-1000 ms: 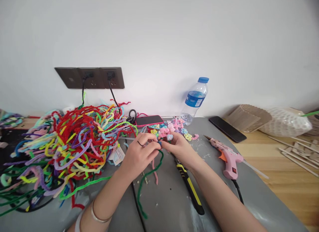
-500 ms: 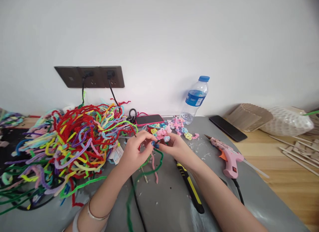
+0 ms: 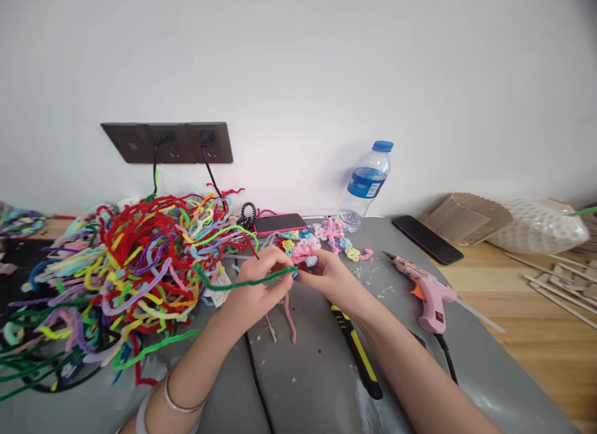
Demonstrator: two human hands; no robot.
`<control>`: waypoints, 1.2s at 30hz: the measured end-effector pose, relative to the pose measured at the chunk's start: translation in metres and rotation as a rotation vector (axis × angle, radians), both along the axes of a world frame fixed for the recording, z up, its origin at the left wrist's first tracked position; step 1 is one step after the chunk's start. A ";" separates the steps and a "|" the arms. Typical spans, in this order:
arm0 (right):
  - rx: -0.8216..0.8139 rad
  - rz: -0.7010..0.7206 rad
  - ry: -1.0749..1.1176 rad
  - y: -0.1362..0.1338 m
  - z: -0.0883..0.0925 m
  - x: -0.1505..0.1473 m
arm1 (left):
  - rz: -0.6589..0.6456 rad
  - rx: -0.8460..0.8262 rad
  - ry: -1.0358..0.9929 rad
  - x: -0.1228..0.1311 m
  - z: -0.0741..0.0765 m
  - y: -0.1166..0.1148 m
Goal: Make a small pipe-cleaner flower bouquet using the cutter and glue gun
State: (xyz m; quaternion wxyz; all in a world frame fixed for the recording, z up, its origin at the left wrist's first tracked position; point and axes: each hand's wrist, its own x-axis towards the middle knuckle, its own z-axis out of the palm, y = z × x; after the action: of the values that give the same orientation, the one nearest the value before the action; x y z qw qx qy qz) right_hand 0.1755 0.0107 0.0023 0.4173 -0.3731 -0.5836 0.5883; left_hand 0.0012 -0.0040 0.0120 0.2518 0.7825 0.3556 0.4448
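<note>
My left hand point(image 3: 255, 286) and my right hand point(image 3: 329, 276) meet over the grey mat point(image 3: 317, 372), fingers pinched together on a dark green pipe cleaner point(image 3: 233, 283). Its free end sticks out to the left across my left hand. A small pastel flower piece point(image 3: 305, 253) sits at my right fingertips. A pink pipe cleaner point(image 3: 290, 319) lies on the mat just below my hands. A bracelet is on my left wrist.
A big tangle of coloured pipe cleaners point(image 3: 116, 266) fills the left. Pastel flower pieces point(image 3: 340, 238), a red phone point(image 3: 278, 224), a water bottle point(image 3: 366, 185), a black phone point(image 3: 425, 240), a pink glue gun point(image 3: 426, 294) and a yellow-black tool point(image 3: 357, 353) surround my hands. Wooden sticks point(image 3: 555, 285) lie right.
The green pipe cleaner's long tail, which hung down over the mat toward me, has swung up and now points left across my left hand. Both hands stayed close together.
</note>
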 end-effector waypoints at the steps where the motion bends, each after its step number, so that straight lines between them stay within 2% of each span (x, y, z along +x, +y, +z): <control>1: 0.009 0.006 -0.002 0.000 0.001 0.000 | 0.015 -0.077 -0.021 0.001 0.000 0.000; 4: 0.034 0.019 -0.016 0.000 0.003 0.000 | 0.044 -0.304 -0.144 0.002 0.001 0.000; 9: 0.103 0.030 -0.026 0.000 0.004 -0.001 | 0.008 -0.621 -0.341 0.002 0.002 0.004; 14: 0.130 0.042 -0.007 0.000 0.003 -0.001 | -0.021 -0.756 -0.489 0.000 0.000 0.006; 24: 0.166 0.002 -0.001 -0.001 0.003 0.001 | 0.036 -1.014 -0.632 0.007 0.001 0.005; 30: 0.128 -0.123 0.013 0.000 0.009 0.001 | 0.018 -1.053 -0.701 0.007 -0.004 0.007; 36: 0.055 -0.307 -0.014 0.003 0.007 0.006 | 0.090 -0.920 -0.499 0.006 -0.004 0.007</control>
State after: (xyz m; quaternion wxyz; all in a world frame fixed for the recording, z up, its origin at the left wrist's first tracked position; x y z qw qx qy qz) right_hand 0.1816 0.0135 0.0090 0.5084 -0.4501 -0.5385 0.4989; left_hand 0.0070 0.0033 0.0078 0.6270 0.4454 0.4766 0.4259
